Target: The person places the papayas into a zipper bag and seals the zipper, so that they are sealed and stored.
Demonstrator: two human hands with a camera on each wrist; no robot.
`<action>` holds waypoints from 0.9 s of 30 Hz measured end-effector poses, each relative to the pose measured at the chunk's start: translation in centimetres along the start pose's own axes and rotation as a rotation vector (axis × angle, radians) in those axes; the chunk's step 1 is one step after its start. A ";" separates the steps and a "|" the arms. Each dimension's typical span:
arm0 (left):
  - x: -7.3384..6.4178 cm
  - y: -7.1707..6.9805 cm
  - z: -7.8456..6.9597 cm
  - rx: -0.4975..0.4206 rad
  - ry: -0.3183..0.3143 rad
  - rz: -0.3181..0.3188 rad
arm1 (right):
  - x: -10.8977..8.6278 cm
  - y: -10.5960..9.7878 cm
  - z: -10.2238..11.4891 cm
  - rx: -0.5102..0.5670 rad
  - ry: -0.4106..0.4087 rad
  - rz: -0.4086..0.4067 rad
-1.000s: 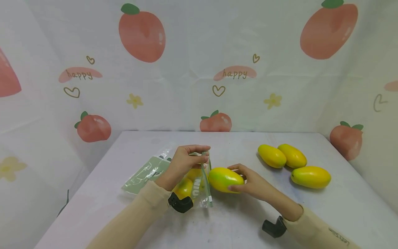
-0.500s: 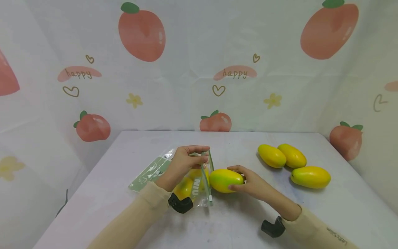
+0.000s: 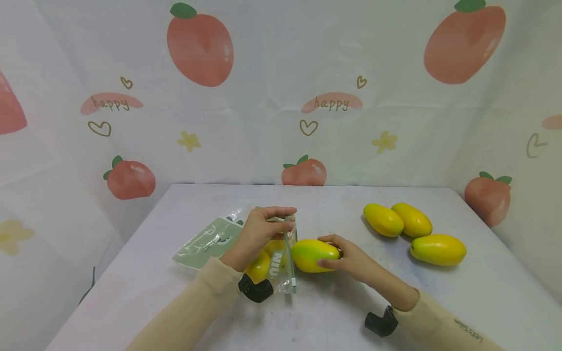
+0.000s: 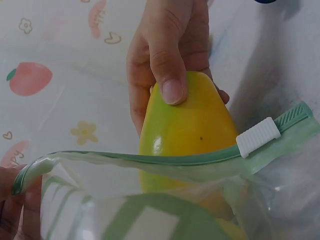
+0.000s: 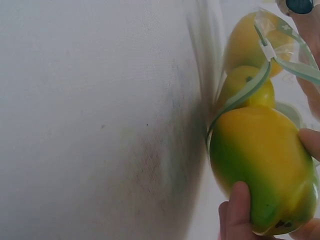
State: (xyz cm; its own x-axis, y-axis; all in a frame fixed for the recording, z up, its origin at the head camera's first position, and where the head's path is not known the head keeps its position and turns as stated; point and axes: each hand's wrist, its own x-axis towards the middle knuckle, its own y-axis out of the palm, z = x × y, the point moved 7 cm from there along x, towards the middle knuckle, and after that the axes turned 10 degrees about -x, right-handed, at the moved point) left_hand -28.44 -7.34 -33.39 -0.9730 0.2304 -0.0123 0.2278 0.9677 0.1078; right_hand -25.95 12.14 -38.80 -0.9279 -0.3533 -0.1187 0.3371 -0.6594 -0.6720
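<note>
My left hand (image 3: 261,229) pinches the upper rim of a clear plastic zip bag (image 3: 204,246) with green print, lying on the table. Inside it are yellow mangoes (image 3: 258,267), partly hidden by my wrist and the print. My right hand (image 3: 353,258) grips another yellow-green mango (image 3: 311,256) by its near end, thumb on one side and fingers round the other. In the left wrist view, this mango (image 4: 187,125) has its far end past the green zip strip, within the bag mouth. A white slider (image 4: 258,137) sits near one end of the strip.
Three more mangoes lie at the right of the white table: two side by side (image 3: 383,220) farther back, and one (image 3: 438,250) nearer. A fruit-printed cloth (image 3: 246,122) hangs behind the table. Each wrist wears a black mount (image 3: 256,288).
My right hand has moved slightly left, bringing the mango farther into the bag mouth. The bag's rim has shifted a little, and my left hand stays nearly in place.
</note>
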 end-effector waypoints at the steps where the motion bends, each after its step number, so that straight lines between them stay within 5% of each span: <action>1: 0.0 0.0 0.0 0.001 -0.001 0.000 | 0.0 0.1 0.0 0.003 0.004 0.000; 27: -0.1 -0.4 -0.3 -0.014 0.009 -0.024 | 0.0 -0.3 0.5 0.040 0.044 -0.026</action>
State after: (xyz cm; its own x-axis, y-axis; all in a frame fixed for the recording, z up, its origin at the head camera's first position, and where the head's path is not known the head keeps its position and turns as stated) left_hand -28.46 -7.74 -33.08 -0.9786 0.2058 -0.0057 0.2037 0.9715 0.1214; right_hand -25.95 11.98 -38.21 -0.9422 -0.3067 -0.1346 0.3182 -0.6939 -0.6459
